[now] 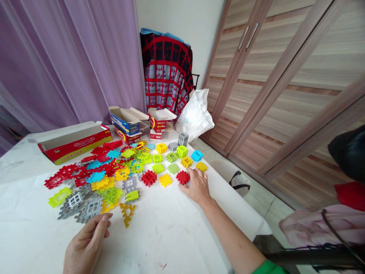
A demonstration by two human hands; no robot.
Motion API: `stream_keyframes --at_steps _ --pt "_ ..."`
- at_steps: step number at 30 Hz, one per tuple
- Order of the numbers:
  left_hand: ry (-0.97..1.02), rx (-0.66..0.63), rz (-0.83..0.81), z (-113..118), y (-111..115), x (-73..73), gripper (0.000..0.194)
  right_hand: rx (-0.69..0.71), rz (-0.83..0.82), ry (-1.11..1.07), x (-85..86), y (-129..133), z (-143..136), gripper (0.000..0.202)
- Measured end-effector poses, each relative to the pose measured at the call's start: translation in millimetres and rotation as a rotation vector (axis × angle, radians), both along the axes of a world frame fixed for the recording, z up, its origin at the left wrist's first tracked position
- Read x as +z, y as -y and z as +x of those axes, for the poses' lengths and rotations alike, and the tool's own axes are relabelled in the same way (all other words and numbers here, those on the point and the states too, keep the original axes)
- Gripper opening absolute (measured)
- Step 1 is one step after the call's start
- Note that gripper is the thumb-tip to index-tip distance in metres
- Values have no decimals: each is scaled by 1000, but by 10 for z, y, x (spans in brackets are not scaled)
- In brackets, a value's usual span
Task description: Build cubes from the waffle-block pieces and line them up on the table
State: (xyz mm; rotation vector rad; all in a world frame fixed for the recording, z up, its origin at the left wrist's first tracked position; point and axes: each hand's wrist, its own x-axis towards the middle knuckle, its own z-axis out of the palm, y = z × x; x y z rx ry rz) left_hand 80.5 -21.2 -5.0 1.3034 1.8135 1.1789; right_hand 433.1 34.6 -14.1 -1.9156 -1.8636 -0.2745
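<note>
My right hand is at the right side of the table, thumb and fingers around the edge of a red toothed square tile. Just beyond it lie a yellow tile and a blue stack of tiles. My left hand rests near the front, its fingers curled against the thumb, with nothing visible in them. Ahead of it are a grey window tile and a yellow triangular piece. To the left of my right hand sit a flat yellow tile and a red stack.
A mixed pile of interlocking tiles covers the table's left middle. Behind it stand a long red box, a blue box and a small red box. A white plastic bag is at the far edge. Wooden wardrobe doors rise to the right.
</note>
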Motion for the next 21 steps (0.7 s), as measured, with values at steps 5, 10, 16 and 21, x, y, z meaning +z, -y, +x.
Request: stream_keyframes --at_steps 5,10,16,21 --pt "-3 -11 -3 -4 1 -6 59 -12 4 11 -18 -19 -7 57" --pt "18 -7 -12 -8 -4 -33 58 -4 24 31 -21 -25 -8 55" --pt "36 10 -46 12 -6 13 61 5 40 37 -30 -41 -2 51" --pt "29 0 -38 25 -5 21 59 12 69 43 -57 -36 -11 51"
